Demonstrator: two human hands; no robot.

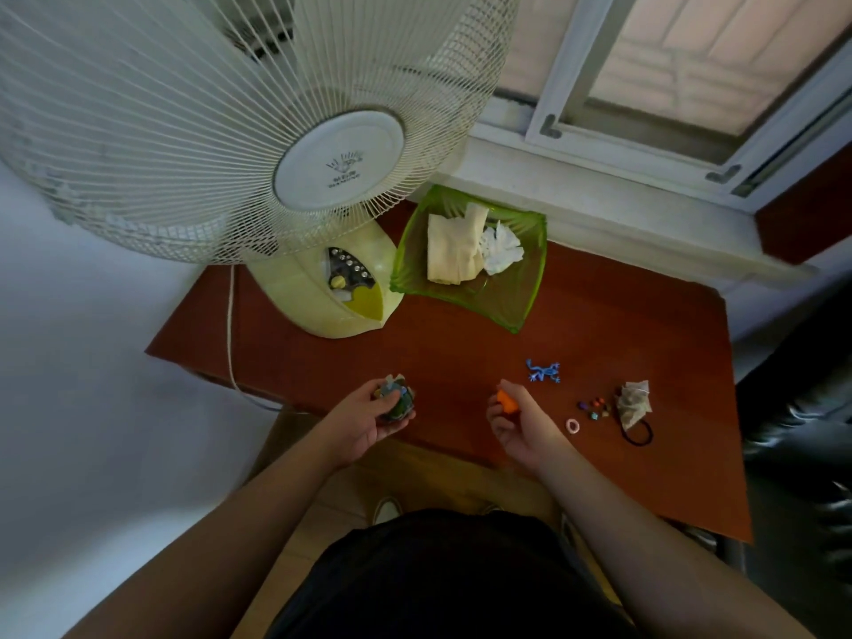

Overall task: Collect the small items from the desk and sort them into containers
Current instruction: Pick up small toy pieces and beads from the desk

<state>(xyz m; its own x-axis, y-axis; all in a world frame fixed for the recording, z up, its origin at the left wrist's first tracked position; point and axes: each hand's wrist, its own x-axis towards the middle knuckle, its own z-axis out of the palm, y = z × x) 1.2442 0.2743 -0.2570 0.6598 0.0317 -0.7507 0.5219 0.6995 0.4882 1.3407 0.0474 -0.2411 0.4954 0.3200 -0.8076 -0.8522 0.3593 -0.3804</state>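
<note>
Desk [599,325] fills the centre and right of frame. Fan [258,131] stands on its upper-left corner, at upper left of frame. Dish [511,306] sits just right of the fan base, with folded cloth [454,249] and crumpled tissue [500,249] in it. Toy lizard [544,371] lies below the dish. Right of the lizard: beads [594,408], a small ring [572,425] below-left of them, pouch [634,403] at far right, on a hair tie [638,438].

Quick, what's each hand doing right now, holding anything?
Left hand: closed around a small dark green container of mixed bits.
Right hand: holding a small orange piece in its fingers.
</note>
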